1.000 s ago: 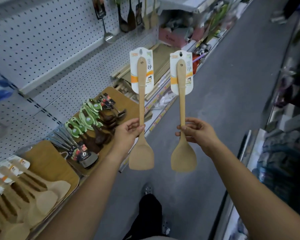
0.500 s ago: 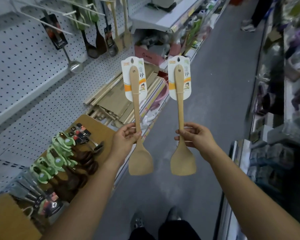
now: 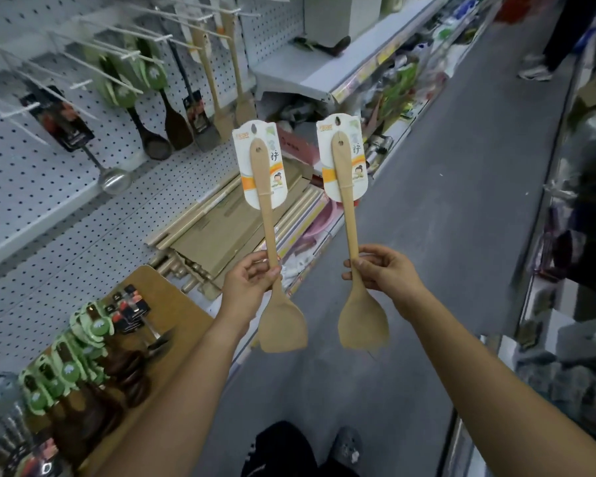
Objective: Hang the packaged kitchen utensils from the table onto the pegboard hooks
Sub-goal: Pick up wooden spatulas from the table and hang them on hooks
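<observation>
My left hand (image 3: 250, 275) grips a wooden spatula (image 3: 267, 232) by the lower handle, blade down, its white card header up at mid-frame. My right hand (image 3: 379, 266) holds a second wooden spatula (image 3: 350, 228) the same way, a little to the right. Both are upright over the aisle floor, apart from each other. The white pegboard (image 3: 31, 173) rises at the left, with long hooks (image 3: 117, 53) sticking out; wooden spatulas, dark spoons and a metal ladle (image 3: 114, 182) hang there. The wooden table (image 3: 172, 304) at lower left carries several packaged utensils with green cards (image 3: 83, 342).
Folded cardboard and wooden rods (image 3: 221, 228) lie on the low shelf beyond the table. A white shelf (image 3: 317, 70) juts out at top centre. Stocked shelves line the right side. A person's legs (image 3: 547, 53) stand far down the grey aisle. My own feet show at the bottom.
The view has swung up and forward: the pegboard hooks and hanging utensils have come closer, the table has slid toward the lower left. Both hands keep the same grip on the spatulas.
</observation>
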`<state>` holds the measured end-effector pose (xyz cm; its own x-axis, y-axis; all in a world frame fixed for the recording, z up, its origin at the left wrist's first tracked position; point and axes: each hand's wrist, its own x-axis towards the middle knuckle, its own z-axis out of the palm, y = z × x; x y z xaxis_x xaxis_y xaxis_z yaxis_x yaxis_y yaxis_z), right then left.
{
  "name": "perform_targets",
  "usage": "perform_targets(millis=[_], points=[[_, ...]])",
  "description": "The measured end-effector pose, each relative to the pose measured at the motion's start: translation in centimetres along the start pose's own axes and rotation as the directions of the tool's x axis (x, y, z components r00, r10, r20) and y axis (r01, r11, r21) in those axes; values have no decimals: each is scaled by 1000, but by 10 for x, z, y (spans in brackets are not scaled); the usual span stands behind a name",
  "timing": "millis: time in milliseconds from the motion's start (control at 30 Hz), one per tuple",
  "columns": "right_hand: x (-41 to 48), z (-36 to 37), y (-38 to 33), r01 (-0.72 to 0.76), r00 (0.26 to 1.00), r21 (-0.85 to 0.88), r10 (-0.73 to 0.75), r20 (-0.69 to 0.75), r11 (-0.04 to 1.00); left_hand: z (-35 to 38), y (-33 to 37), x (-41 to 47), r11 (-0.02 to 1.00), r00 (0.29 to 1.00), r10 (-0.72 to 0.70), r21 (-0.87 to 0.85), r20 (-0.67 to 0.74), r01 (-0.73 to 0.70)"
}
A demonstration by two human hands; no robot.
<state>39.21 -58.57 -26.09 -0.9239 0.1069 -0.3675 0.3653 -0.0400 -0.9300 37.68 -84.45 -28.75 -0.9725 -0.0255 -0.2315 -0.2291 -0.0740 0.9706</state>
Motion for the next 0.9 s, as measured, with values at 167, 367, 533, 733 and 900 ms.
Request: perform_targets(millis=[167, 367, 533, 733, 900], points=[[60, -16, -26, 5, 999, -29, -4, 49, 1000, 27, 9, 51, 1000, 999, -6, -27, -38, 4], [143, -18, -62, 19, 998, -50, -16, 64, 999, 45, 14, 131, 996, 997, -8, -95, -75, 1], [197, -17, -96, 42, 993, -96, -30, 117, 994, 52, 29, 176, 994, 993, 8, -111, -121, -21], [258, -11, -127, 75, 980, -92, -56, 193, 993, 61, 42, 215, 989, 980, 1, -142, -200, -29], [314, -18, -142, 83, 963, -75, -60, 264, 994, 80, 47, 242, 988, 951, -3, -151, -309, -46]])
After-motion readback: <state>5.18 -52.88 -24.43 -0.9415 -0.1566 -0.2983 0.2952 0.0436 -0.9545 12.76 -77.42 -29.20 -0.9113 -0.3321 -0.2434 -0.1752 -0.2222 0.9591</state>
